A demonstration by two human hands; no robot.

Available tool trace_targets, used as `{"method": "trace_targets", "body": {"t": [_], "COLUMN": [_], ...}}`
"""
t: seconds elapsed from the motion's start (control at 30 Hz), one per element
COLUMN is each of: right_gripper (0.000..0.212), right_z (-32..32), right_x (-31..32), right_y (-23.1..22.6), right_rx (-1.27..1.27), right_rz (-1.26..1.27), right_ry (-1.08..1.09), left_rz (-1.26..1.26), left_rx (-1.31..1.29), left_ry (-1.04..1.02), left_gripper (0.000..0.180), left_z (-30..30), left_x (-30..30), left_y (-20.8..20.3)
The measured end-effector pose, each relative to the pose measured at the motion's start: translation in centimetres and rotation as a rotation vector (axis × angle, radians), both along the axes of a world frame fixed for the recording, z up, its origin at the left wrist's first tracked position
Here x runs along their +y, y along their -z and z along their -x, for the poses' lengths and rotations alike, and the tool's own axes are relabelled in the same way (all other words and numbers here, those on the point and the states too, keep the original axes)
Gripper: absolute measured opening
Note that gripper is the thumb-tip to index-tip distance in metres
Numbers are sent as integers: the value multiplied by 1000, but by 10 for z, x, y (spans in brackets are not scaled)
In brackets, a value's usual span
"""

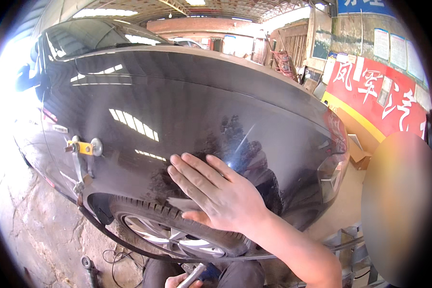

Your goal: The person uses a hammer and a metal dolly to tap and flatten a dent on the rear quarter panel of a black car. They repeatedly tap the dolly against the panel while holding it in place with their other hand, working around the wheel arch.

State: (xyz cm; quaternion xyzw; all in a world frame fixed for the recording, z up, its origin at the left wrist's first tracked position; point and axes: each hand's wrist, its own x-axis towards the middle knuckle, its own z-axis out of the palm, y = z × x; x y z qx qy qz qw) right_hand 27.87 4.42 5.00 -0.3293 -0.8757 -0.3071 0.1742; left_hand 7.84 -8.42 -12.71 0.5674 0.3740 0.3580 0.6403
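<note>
My right hand (218, 194) lies flat against or just over the dark, glossy car fender (187, 110), above the wheel arch. Its fingers are stretched out toward the upper left, and it holds nothing. Low in the view, between my knees, my left hand (176, 281) is closed around a silvery metal rod (193, 275); its lower part is out of view, so I cannot tell the tool's kind. Under the right hand are the tire (153, 211) and its spoked alloy rim (173, 238). A bright light spot shines on the panel beside my fingers.
At the fender's left edge hangs a metal fixture with a yellow plate (85, 148) and round pads. A dark curved bar (129, 248) passes before the wheel. A metal tool (89, 265) and a cable (114, 259) lie on the cracked floor. A red sign (374, 96) leans behind.
</note>
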Motion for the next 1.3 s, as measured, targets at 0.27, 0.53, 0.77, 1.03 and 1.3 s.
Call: {"method": "trace_targets", "body": {"t": [0.27,0.53,0.77,1.03,1.3], "right_gripper": [73,69,77,92,92], "right_z": [-55,-80,-90,-23,8], "right_x": [-30,-39,-50,-15,-3], "right_y": [28,71,80,1,-7], "right_rx": [206,328,257,170,284], "right_rz": [-79,-230,-222,-108,-111], "right_ry": [117,246,319,178,204], "left_rz": [82,82,77,105,-22], "left_rx": [14,28,-8,-38,-60], "left_ry": [-44,-102,-144,-177,-229], "left_gripper": [30,30,30,30,28], "left_z": [1,6,6,6,2], "left_x": [10,10,3,0,1], "left_y": [8,15,24,40,46]}}
